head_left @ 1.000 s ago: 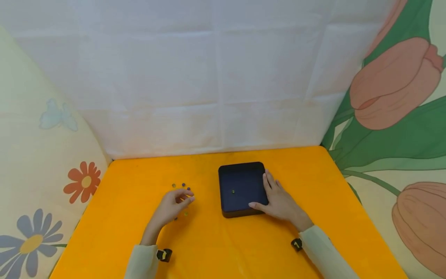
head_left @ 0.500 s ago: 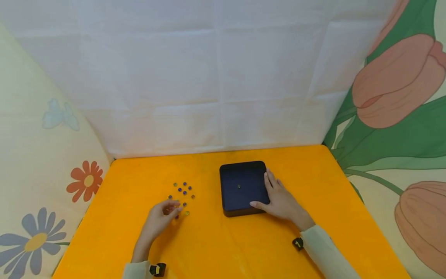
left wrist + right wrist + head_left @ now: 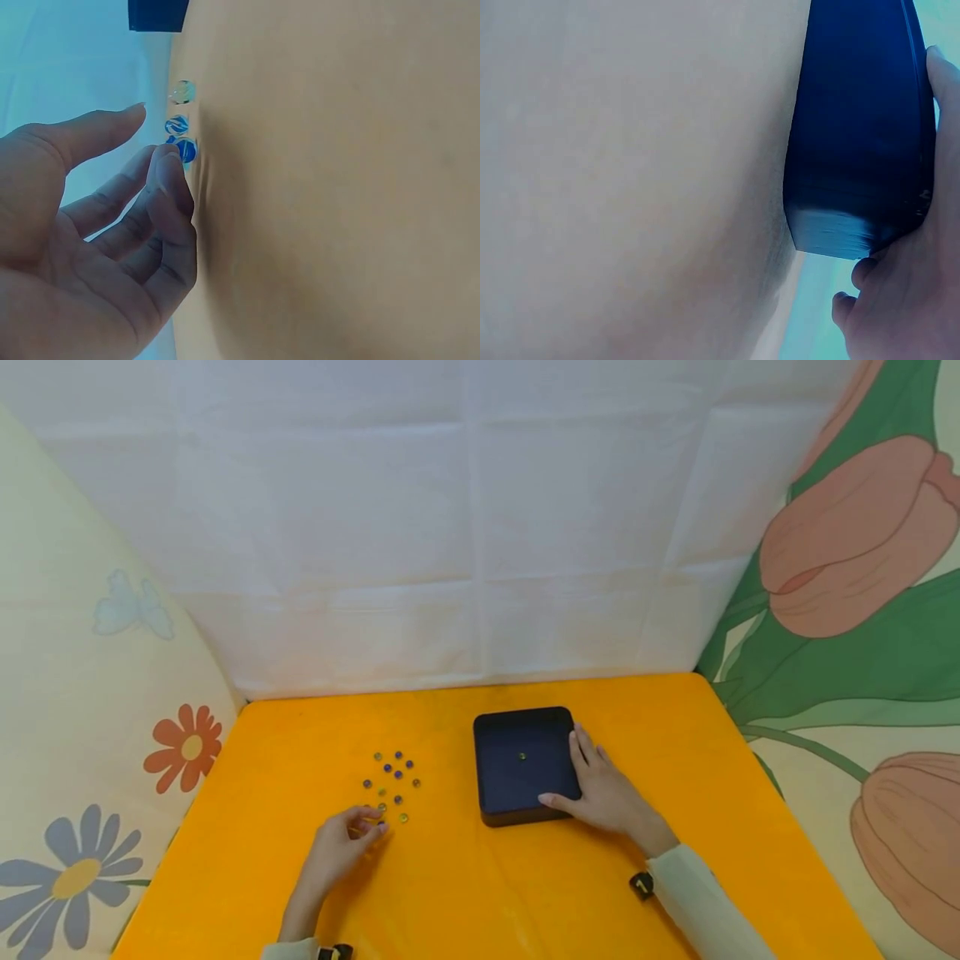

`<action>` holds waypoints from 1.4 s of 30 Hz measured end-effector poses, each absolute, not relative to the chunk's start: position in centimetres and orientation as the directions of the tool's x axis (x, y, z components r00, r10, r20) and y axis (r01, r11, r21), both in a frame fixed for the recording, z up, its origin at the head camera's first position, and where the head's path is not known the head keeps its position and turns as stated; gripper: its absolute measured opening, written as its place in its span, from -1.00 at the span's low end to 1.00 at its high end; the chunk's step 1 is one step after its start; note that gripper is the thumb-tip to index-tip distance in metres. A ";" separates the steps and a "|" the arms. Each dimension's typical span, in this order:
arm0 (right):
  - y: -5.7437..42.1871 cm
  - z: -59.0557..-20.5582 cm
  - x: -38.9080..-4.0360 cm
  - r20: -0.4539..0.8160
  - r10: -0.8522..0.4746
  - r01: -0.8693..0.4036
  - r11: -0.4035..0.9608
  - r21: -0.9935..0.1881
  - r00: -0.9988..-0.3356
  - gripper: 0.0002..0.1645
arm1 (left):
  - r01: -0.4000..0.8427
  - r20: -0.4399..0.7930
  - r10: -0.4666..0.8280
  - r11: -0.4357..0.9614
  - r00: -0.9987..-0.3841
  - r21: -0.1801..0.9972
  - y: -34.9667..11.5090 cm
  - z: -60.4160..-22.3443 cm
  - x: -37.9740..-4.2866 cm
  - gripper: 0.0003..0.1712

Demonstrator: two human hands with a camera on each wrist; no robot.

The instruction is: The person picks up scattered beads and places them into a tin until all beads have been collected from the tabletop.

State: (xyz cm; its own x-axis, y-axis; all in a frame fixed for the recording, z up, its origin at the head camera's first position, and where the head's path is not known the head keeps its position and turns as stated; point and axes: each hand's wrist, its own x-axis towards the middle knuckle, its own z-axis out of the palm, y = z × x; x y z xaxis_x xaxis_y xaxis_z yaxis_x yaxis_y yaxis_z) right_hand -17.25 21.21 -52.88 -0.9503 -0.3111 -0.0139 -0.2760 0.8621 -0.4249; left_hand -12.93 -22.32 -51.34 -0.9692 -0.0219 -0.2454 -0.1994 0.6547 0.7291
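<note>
Several small glass marbles (image 3: 398, 800), some blue and some yellowish, lie scattered left of a dark square tray (image 3: 517, 817). My left hand (image 3: 337, 853) hovers at the near end of the scatter, thumb and fingertips apart. A dark marble (image 3: 381, 823) is right at those fingertips. In the left wrist view, a blue marble (image 3: 187, 151) shows just past the index finger and a clear marble (image 3: 182, 91) lies farther off. My right hand (image 3: 611, 797) holds the tray's right side, thumb over the near rim and fingers along the outer wall. One marble (image 3: 522, 757) sits inside the tray.
A yellow cloth (image 3: 480, 893) covers the table. Behind it hangs a white sheet (image 3: 375, 527). Flower-printed cloths stand at the left (image 3: 60, 693) and right (image 3: 810, 727).
My left hand has moved left and nearer to me, uncovering more marbles. In the tray, the marble has rolled right and slightly away. The right hand stays on the tray.
</note>
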 end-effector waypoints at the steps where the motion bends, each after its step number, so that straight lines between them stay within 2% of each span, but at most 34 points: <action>1: 21.2 -52.8 -17.2 -0.012 -0.312 -0.277 0.860 -0.430 -0.950 0.50 | -0.200 -0.246 -0.023 0.656 -0.969 0.727 -22.3 -51.4 -12.9 -0.64; 42: 21.0 -52.6 -17.0 -0.031 -0.305 -0.256 0.845 -0.469 -0.952 0.48 | -0.169 -0.225 -0.019 0.725 -0.974 0.667 -22.2 -52.0 -13.3 -0.82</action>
State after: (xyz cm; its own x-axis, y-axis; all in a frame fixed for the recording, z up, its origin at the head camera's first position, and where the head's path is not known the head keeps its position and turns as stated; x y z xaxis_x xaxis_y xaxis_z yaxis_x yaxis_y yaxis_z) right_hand -17.05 21.00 -52.64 -0.9518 -0.3051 -0.0306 -0.2560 0.8454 -0.4688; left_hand -13.29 -22.22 -51.99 -0.9741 -0.0191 -0.2255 -0.1687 0.7254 0.6673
